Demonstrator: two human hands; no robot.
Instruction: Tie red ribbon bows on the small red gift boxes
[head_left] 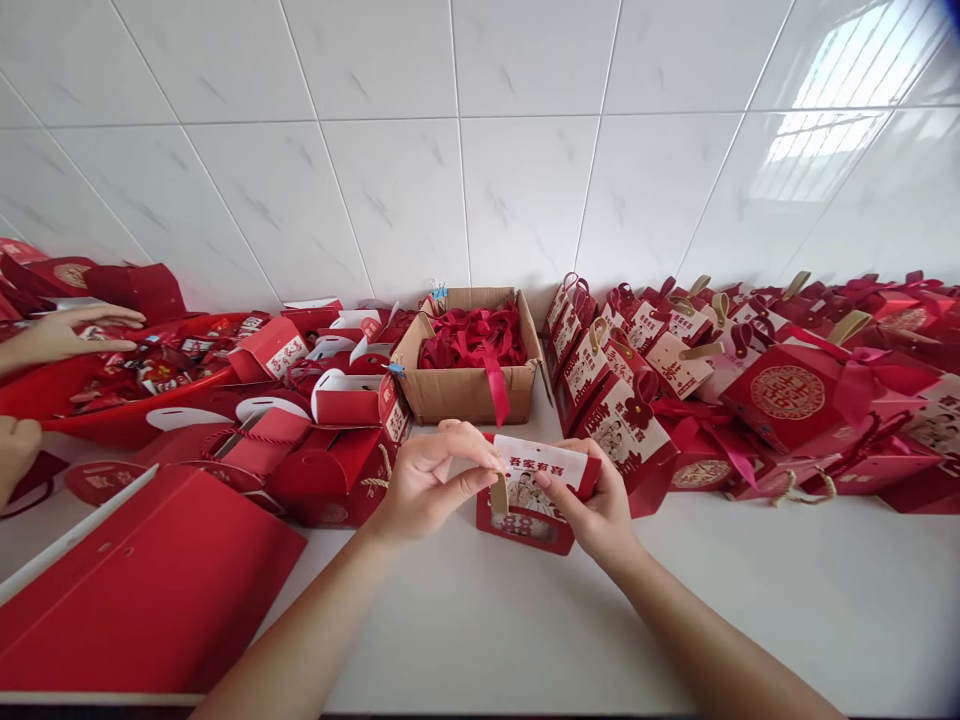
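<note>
A small red gift box (529,528) with a white printed front and a clear window is held above the white table (480,630). My right hand (600,500) grips its right side, the thumb lying on the printed panel. At the box's upper left, my left hand (435,480) pinches a short tan strap (499,494) between thumb and fingers. The strap hangs down over the left part of the printed front. Just behind my hands stands an open cardboard box (465,395) filled with dark red ribbons (476,338).
Finished-looking red boxes (787,398) with handles and bows crowd the right. Open red boxes (330,470) fill the left, beside a red tray (45,400) of wrapped sweets, where another person's hands (71,335) reach in. A large red box (142,590) lies front left.
</note>
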